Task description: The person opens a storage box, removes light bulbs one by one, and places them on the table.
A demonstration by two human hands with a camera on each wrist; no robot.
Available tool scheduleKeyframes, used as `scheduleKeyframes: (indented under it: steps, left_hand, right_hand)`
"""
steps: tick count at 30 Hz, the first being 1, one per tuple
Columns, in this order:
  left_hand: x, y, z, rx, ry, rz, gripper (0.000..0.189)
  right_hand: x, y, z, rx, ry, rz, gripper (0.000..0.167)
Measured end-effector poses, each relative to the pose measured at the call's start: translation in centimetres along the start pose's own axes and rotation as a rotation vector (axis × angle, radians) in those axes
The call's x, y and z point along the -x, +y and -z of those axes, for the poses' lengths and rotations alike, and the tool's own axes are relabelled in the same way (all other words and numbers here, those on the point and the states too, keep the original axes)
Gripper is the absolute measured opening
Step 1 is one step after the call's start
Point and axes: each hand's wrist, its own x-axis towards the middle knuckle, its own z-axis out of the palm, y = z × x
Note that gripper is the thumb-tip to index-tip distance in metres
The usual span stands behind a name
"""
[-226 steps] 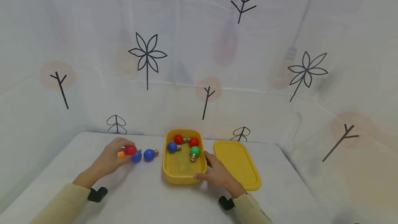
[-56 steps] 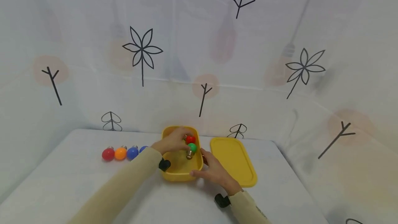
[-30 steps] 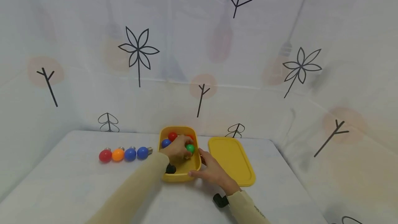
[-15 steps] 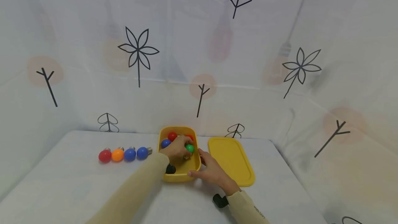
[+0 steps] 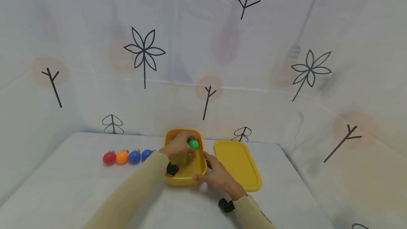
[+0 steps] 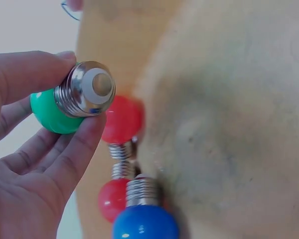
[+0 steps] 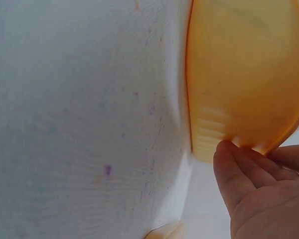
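My left hand (image 5: 178, 147) pinches a green light bulb (image 5: 193, 144) above the inside of the yellow box (image 5: 182, 181). In the left wrist view the thumb and fingers hold that bulb, its metal screw base (image 6: 89, 89) towards the camera. Below it in the box lie two red bulbs (image 6: 122, 119), base to base, and a blue bulb (image 6: 145, 223); in the head view the left hand mostly hides them. My right hand (image 5: 220, 177) rests against the box's right side and front corner, fingertips touching the wall in the right wrist view.
Left of the box stands a row of bulbs on the white table: a red bulb (image 5: 109, 158), an orange bulb (image 5: 122, 157) and two blue bulbs (image 5: 134, 157). A yellow lid (image 5: 237, 165) lies flat to the right. A patterned cloth hangs behind.
Earlier the left hand set a red bulb at the row's left end, then reached into the box. It has now lifted the green bulb from the box floor. The right hand stays put.
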Motion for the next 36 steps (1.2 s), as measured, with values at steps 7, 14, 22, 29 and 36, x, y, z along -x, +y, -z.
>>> scheduleKeyframes:
  steps: [7, 14, 22, 29, 36]
  left_hand:
    - [1.9, 0.5, 1.4, -0.01, 0.076, -0.092, 0.037]
    - [4.0, 0.8, 2.6, -0.016, 0.162, -0.159, 0.04]
    - [7.3, 0.4, 3.4, -0.002, 0.245, -0.203, 0.041]
    - [9.8, -0.7, 3.9, 0.059, 0.276, -0.158, 0.042]
    - [11.2, -2.2, 4.7, 0.068, 0.343, -0.137, 0.048]
  right_hand:
    - [0.2, -0.1, 0.0, -0.01, 0.0, -0.012, 0.1]
    - [0.1, -0.1, 0.1, -0.006, 0.005, -0.021, 0.1]
    - [0.0, 0.0, 0.0, -0.002, 0.009, -0.018, 0.1]
    - [0.0, -0.1, -0.1, 0.007, 0.007, -0.062, 0.103]
    - [0.0, -0.2, -0.1, 0.0, 0.008, -0.078, 0.105]
